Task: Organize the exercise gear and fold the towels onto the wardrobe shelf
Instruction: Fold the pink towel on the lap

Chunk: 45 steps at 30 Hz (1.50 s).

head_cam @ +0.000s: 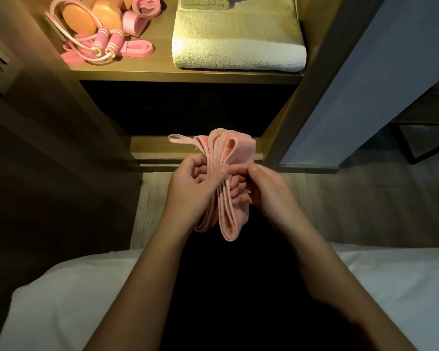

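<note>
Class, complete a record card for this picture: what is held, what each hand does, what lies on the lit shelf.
Held: pink strap, folded into loops
Left hand: grips the loops
Right hand: pinches the loops
Shelf, left side: skipping rope, pink bands
Shelf, right side: folded pale towel, darker towel on it

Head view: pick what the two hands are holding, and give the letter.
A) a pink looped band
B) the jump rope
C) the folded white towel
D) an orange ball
A: the left hand and the right hand both grip the pink looped band, while the jump rope and the white towel lie on the shelf.
</note>
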{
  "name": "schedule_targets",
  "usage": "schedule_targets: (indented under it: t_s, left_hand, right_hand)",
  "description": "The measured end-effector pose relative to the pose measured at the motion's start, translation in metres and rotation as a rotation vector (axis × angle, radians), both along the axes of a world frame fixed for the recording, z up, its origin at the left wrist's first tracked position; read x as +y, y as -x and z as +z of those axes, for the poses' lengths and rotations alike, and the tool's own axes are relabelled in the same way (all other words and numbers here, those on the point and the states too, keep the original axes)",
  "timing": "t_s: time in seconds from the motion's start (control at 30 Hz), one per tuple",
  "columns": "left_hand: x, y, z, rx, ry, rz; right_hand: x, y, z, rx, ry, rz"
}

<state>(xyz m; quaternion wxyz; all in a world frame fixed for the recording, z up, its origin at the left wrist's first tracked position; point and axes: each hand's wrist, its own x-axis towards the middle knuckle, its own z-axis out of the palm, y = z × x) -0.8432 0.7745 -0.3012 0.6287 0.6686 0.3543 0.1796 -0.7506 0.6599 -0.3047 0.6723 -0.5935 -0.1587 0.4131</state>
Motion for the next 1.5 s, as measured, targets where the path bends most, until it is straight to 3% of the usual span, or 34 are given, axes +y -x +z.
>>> schedule_targets:
  t_s: [0.23, 0.33, 0.5, 0.7, 0.8, 0.9, 0.97, 1.07, 1.2, 1.3, 1.4, 1.5]
  left_hand:
    - [0.011, 0.003, -0.001, 0.066, -0.139, -0.032]
    - [0.017, 0.003, 0.000, 0.096, -0.227, -0.029]
    - [0.037, 0.010, 0.010, -0.051, -0.629, 0.030]
    - [0.059, 0.014, 0.014, -0.234, -0.836, 0.040]
    - [0.065, 0.016, 0.012, -0.230, -0.935, 0.000]
    - [0.066, 0.015, 0.009, -0.217, -1.015, -0.062]
    - [0.069, 0.014, 0.010, -0.214, -1.071, -0.097]
    - [0.081, 0.014, 0.011, -0.143, -1.193, -0.088]
    - [0.078, 0.016, 0.000, -0.010, -1.088, -0.056]
    - [0.077, 0.013, -0.005, 0.023, -1.034, -0.045]
    - [0.086, 0.011, -0.004, -0.006, -0.960, -0.059]
    - [0.093, 0.007, -0.006, -0.046, -0.812, 0.033]
  right_hand:
    - [-0.004, 0.001, -0.008, 0.073, -0.024, 0.045]
    - [-0.007, -0.002, -0.008, -0.217, 0.029, -0.006]
    - [-0.013, -0.012, 0.005, -0.665, 0.074, -0.097]
    - [-0.015, -0.025, 0.014, -0.835, 0.223, 0.159]
    - [-0.015, -0.029, 0.016, -0.868, 0.308, 0.286]
    - [-0.009, -0.030, 0.020, -0.944, 0.263, 0.443]
    - [-0.006, -0.031, 0.017, -0.914, 0.273, 0.593]
    - [-0.004, -0.038, 0.009, -0.675, 0.380, 0.697]
    - [-0.001, -0.051, -0.001, -0.606, 0.477, 0.733]
    - [0.002, -0.060, -0.002, -0.551, 0.425, 0.722]
    - [0.003, -0.069, 0.004, -0.510, 0.314, 0.595]
    - [0.000, -0.070, 0.001, -0.434, 0.167, 0.291]
